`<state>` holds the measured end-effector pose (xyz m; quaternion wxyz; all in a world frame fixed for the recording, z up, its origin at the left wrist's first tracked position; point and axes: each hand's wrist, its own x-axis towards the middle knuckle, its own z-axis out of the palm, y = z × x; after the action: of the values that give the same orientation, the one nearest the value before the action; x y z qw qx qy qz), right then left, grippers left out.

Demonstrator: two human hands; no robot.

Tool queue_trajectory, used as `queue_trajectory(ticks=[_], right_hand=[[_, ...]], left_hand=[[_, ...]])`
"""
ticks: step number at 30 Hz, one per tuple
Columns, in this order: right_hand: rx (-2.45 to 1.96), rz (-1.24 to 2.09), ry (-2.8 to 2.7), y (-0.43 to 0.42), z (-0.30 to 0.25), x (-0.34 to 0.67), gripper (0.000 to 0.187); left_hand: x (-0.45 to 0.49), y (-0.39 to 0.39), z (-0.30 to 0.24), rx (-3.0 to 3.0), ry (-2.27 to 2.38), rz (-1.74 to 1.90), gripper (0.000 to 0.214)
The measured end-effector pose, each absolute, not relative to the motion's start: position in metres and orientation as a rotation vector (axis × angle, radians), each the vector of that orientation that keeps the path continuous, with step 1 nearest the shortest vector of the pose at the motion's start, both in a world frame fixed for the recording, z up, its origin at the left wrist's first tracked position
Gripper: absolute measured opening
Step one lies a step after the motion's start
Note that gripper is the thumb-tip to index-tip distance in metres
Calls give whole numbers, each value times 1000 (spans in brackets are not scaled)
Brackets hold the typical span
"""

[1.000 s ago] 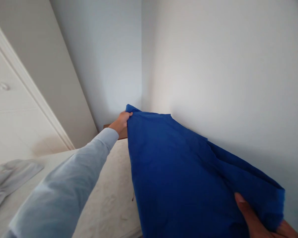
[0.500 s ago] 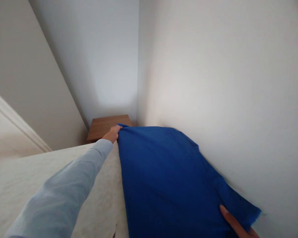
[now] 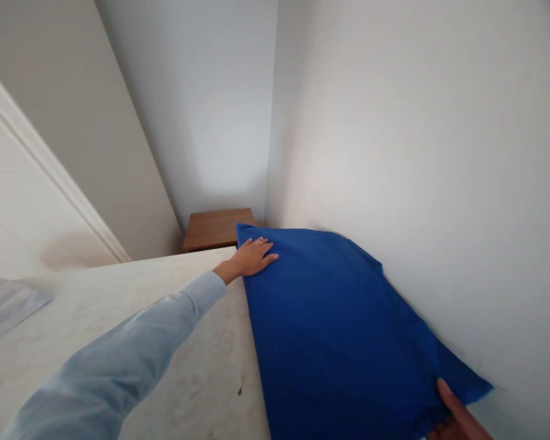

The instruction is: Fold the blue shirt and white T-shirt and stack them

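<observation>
A blue cloth (image 3: 334, 330) lies spread along the right side of a bare off-white mattress (image 3: 132, 311), against the white wall. My left hand (image 3: 253, 256) rests flat on the cloth's far corner, fingers stretched out, arm in a light blue sleeve. My right hand (image 3: 458, 418) is at the bottom edge of the picture, at the cloth's near right corner. Only a thumb and part of the palm show, pressed on the fabric, and the other fingers are out of view.
A brown wooden bedside table (image 3: 215, 227) stands in the corner beyond the mattress. A white wall (image 3: 417, 159) runs along the right. A grey cloth (image 3: 4, 302) lies at the mattress's left edge, below a white wardrobe (image 3: 22, 201).
My left hand has let go of the cloth's far corner and now lies flat on it. The cloth has come down from being held up onto the mattress.
</observation>
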<state>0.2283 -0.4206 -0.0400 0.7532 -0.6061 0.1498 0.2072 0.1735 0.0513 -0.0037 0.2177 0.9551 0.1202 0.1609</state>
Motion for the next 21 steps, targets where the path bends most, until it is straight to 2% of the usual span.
queue_trajectory(ticks=[6, 13, 16, 21], right_hand=[[-1234, 392, 316, -415, -52, 222, 66], [-1119, 428, 311, -416, -74, 219, 46], [-1165, 468, 337, -423, -83, 212, 38], [-1244, 620, 248, -430, -98, 187, 32]], left_hand=[[158, 32, -6, 2856, 419, 206, 64], [130, 11, 11, 2851, 684, 209, 63], [102, -12, 15, 2905, 753, 225, 69], [55, -78, 13, 3009, 346, 389, 79]])
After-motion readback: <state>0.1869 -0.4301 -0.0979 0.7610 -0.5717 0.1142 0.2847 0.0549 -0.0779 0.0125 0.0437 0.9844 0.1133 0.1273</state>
